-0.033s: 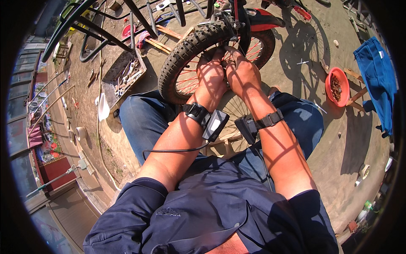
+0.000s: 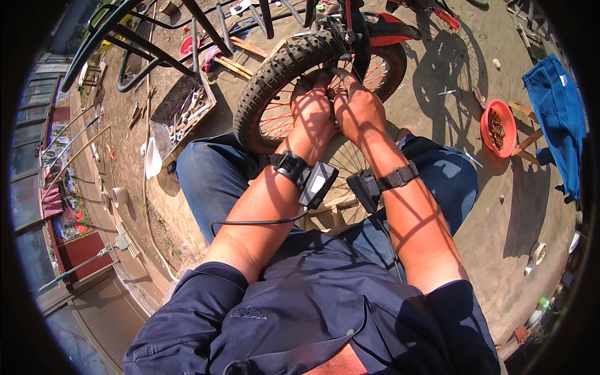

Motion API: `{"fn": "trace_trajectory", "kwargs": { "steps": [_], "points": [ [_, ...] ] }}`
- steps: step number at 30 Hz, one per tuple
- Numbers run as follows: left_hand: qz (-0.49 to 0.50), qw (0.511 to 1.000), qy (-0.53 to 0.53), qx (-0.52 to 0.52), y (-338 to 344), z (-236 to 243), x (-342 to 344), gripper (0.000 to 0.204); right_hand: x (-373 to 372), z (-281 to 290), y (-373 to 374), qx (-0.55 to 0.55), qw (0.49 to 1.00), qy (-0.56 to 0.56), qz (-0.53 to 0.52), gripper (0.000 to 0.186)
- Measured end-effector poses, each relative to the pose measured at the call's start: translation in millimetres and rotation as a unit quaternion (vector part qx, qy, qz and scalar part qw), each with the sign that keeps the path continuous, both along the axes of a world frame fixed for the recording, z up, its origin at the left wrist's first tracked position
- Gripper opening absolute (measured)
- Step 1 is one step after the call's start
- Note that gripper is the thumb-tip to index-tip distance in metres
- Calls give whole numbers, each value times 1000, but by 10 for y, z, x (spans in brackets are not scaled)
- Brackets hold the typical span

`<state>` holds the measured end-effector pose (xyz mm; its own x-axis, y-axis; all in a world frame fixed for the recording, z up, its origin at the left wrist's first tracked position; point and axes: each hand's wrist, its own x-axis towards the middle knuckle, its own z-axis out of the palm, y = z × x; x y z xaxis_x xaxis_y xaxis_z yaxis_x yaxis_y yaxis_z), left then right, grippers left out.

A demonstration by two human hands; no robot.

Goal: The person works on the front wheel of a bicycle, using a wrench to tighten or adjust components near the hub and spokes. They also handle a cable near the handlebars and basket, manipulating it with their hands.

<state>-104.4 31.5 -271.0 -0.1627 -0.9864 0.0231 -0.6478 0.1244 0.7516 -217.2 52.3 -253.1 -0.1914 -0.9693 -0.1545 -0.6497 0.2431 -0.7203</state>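
A bicycle's front wheel stands before me, with a knobby black tire (image 2: 250, 94) and red spokes (image 2: 275, 119). Both of my hands are at its middle, close together near the hub and the fork (image 2: 361, 59). My left hand (image 2: 312, 106) has its fingers bent in among the spokes. My right hand (image 2: 360, 109) is beside it, fingers curled and thumb side against the left. The fingertips and whatever they pinch are hidden behind the hands. A red mudguard (image 2: 390, 31) sits over the wheel.
A tool tray (image 2: 209, 94) with several hand tools lies at the left. At the right, a red bowl (image 2: 505, 147) of small brown pieces stands by a blue cloth-covered folding seat (image 2: 556, 112). Black metal tubing (image 2: 150, 44) juts in at upper left. My knees flank the wheel.
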Motion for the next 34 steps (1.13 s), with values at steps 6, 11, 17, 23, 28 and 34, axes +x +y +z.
{"fn": "trace_trajectory", "kwargs": {
  "steps": [6,11,17,23,28,34],
  "points": [
    [-64,987,-136,-57,-49,-180,104,48,18,-12,-6,2,1000,-3,-7,47],
    [77,962,222,140,-20,56,-18,54,22,-5,-13,20,1000,8,-5,47],
    [-24,998,-38,40,-9,83,22,47,16,-9,-24,19,1000,11,-10,46],
    [-80,987,-87,-111,-33,-28,98,46,25,-61,-2,-16,1000,3,-15,43],
    [-93,989,-77,-80,-20,32,108,44,35,-25,-21,6,999,26,-17,42],
    [-137,962,-158,-175,-89,-194,213,49,31,-137,-50,2,1000,14,-9,42]
  ]
}}
